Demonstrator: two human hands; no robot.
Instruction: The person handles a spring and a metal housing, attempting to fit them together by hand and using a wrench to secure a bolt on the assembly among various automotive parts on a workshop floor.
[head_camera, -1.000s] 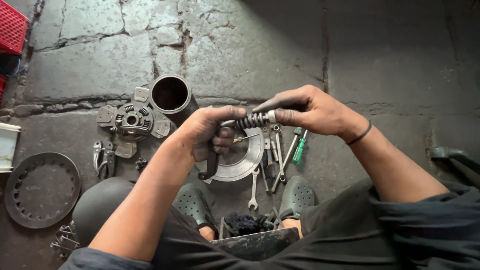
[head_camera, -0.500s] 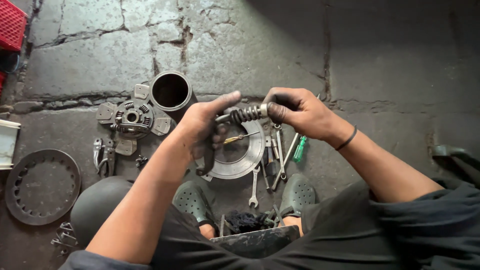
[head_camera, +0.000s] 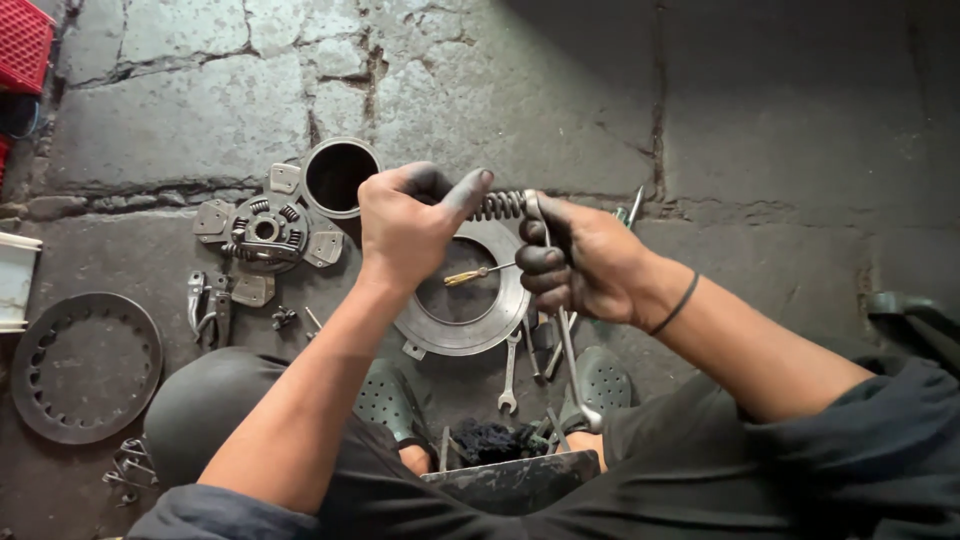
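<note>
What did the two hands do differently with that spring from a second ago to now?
The left hand let go of the dark handle it gripped low over the metal ring and rose to pinch the coil spring. The right hand curled in closer, now gripping a long wrench that hangs down. The clutch disc, cylinder and floor tools stayed put.

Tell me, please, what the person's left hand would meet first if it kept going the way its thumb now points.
The left hand points its thumb rightward along the coil spring. Going on, it would probably meet the right hand first, which grips the spring's far end with a wrench. Depth looks matched, though one view cannot confirm it.
</note>
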